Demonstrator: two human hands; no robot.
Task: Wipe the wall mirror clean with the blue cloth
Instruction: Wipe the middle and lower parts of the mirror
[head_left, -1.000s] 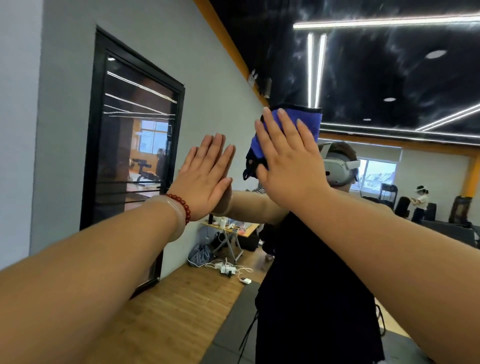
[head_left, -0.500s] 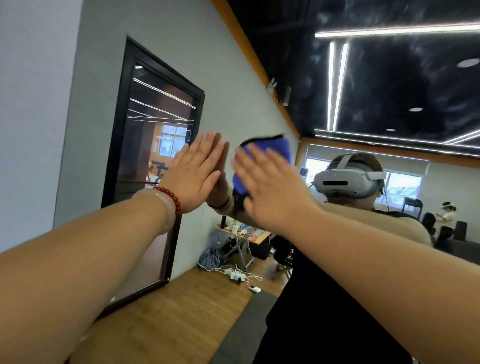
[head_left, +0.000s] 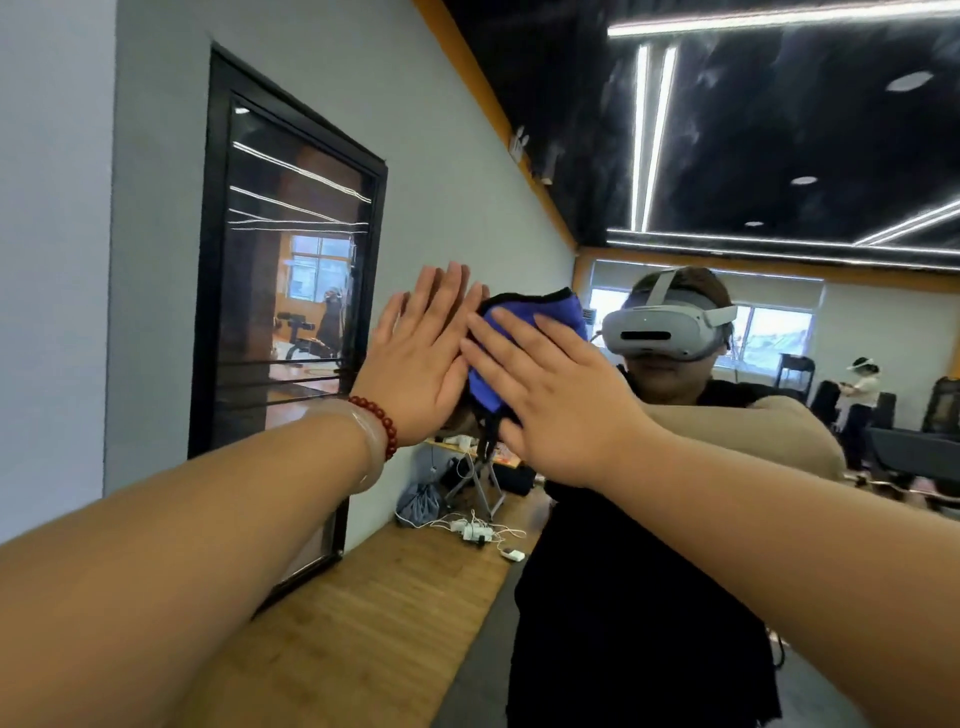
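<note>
At left, a black-framed door (head_left: 291, 312) in the grey wall; left hand (head_left: 415, 364), bead bracelet (head_left: 382, 423) at wrist, flat on the mirror (head_left: 649, 597), fingers straight, holding nothing; right hand (head_left: 550, 395) spread flat, pressing the blue cloth (head_left: 540, 322) against the glass; reflected headset (head_left: 665, 332) beyond.
</note>
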